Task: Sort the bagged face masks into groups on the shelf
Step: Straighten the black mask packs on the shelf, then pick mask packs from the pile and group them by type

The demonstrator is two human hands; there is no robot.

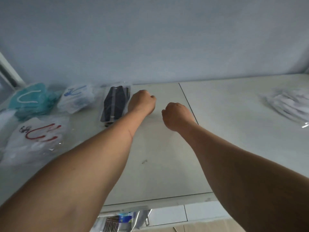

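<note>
Both my arms reach over the white shelf (167, 164). My left hand (142, 102) is curled into a fist with nothing visible in it, right beside a bag of black masks (115, 104). My right hand (175, 115) is also a fist, resting near the shelf's seam, holding nothing I can see. At the left lie a bag of teal masks (31, 99), a bag of white masks with blue loops (76, 97) and a bag of white masks with red loops (36, 136). A pile of white bagged masks (289, 104) sits at the far right.
A pale wall rises behind the shelf. A dark seam (188, 102) divides the shelf surface. Below the front edge (158, 200), a lower level holds packaged items (123, 220). A window frame (8, 71) shows at the far left.
</note>
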